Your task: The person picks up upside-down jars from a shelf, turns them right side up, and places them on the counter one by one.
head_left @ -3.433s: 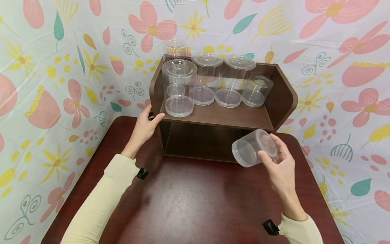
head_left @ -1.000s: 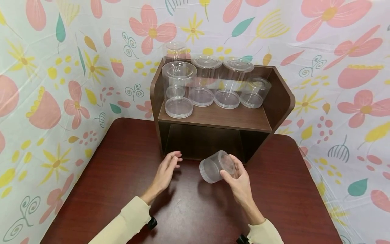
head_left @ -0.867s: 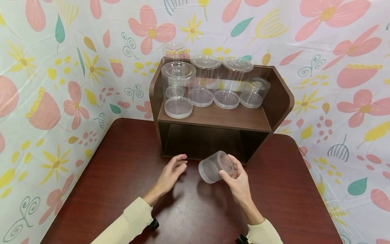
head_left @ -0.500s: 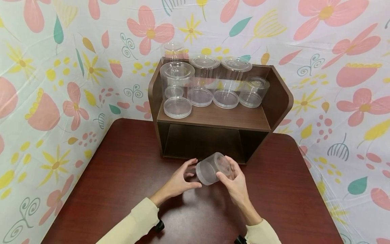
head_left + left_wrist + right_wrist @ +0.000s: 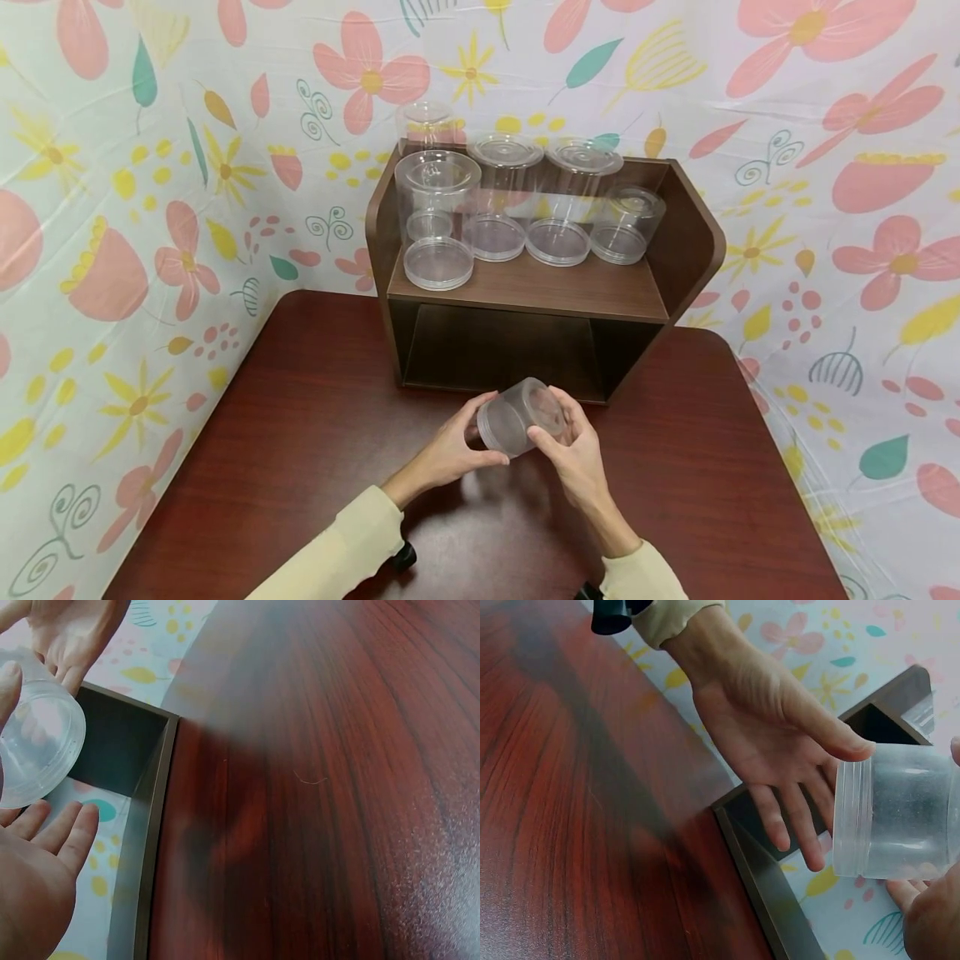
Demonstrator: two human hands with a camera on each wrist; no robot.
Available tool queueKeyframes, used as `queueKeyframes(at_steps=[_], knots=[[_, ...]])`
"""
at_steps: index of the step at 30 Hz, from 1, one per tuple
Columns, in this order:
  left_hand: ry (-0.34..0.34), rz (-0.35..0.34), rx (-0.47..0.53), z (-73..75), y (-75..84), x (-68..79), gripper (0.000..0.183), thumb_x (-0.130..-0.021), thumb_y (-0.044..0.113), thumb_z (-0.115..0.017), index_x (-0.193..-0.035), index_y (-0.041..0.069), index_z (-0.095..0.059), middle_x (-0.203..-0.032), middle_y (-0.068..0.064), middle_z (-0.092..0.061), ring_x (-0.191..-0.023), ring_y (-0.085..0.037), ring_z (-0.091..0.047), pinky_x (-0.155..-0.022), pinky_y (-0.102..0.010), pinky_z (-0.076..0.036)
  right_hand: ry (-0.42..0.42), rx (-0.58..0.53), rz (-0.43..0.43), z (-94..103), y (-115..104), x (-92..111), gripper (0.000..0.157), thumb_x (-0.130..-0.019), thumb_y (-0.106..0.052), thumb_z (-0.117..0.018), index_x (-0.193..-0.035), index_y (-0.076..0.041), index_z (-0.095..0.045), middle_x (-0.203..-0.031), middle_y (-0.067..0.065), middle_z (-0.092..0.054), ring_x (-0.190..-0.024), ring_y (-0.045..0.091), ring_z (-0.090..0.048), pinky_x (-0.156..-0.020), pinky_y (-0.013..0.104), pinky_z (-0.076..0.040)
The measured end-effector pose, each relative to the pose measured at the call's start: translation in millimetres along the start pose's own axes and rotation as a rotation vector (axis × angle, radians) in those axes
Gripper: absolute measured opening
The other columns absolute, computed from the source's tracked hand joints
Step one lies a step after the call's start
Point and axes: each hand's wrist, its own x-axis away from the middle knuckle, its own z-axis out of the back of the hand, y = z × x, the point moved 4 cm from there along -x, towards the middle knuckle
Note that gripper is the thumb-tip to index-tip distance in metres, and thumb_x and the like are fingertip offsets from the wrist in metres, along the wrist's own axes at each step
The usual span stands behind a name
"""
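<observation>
A clear, slightly frosted plastic jar is tilted above the table in front of the shelf. My right hand grips it round its smooth end, thumb on the near side. The ridged rim end points toward my left hand. In the right wrist view, the left thumb tip is right at that rim while the other fingers stretch loosely past it. The left wrist view shows the jar between both hands, with the left fingers straight below it.
A dark brown two-tier shelf stands at the back of the red-brown table. Several clear jars, including a tall one and a short one, stand on its upper board. Patterned cloth hangs behind.
The right hand has carried the jar left, from the shelf's right end to its front middle. The left hand has let go of the shelf's left side and reached the jar's rim.
</observation>
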Motion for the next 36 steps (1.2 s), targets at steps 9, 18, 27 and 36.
queueKeyframes(at_steps=[9,18,27,36], knots=[[0.015,-0.018,0.009,3.1,2.5,1.0,0.088,-0.085,0.022,-0.087,-0.157,0.016,-0.038,-0.151,-0.011,-0.048,-0.12,-0.026,-0.062,-0.102,-0.046,-0.052,-0.012,0.028,-0.029,-0.9,0.3,0.2,0.069,-0.089,0.015,-0.067,-0.15,0.01,-0.037,-0.148,0.026,-0.044,-0.129,0.013,-0.054,-0.101,0.022,-0.05],[0.053,-0.024,0.095,12.1,13.0,0.9,0.086,-0.083,0.013,-0.086,-0.155,0.01,-0.038,-0.142,-0.016,-0.052,-0.121,-0.031,-0.062,-0.093,-0.039,-0.056,0.022,0.049,0.095,14.7,-19.8,-10.7,0.056,-0.093,0.018,-0.059,-0.146,0.016,-0.04,-0.139,0.022,-0.058,-0.127,0.023,-0.059,-0.106,0.029,-0.049],[0.093,-0.087,0.141,30.8,26.1,-0.9,0.086,-0.082,0.003,-0.084,-0.154,0.009,-0.039,-0.141,-0.014,-0.043,-0.129,-0.029,-0.051,-0.102,-0.034,-0.053,0.352,0.16,0.156,59.8,-56.2,-28.7,0.047,-0.094,0.009,-0.068,-0.139,0.011,-0.055,-0.128,0.02,-0.065,-0.116,0.022,-0.064,-0.096,0.019,-0.051],[0.135,-0.121,0.015,60.7,42.9,-2.0,0.09,-0.083,0.009,-0.085,-0.16,0.015,-0.037,-0.145,-0.015,-0.04,-0.13,-0.036,-0.049,-0.103,-0.038,-0.053,0.569,0.338,0.252,89.3,-92.4,-47.7,0.04,-0.095,-0.003,-0.072,-0.131,0.011,-0.062,-0.115,0.011,-0.07,-0.1,0.01,-0.066,-0.086,0.018,-0.051]])
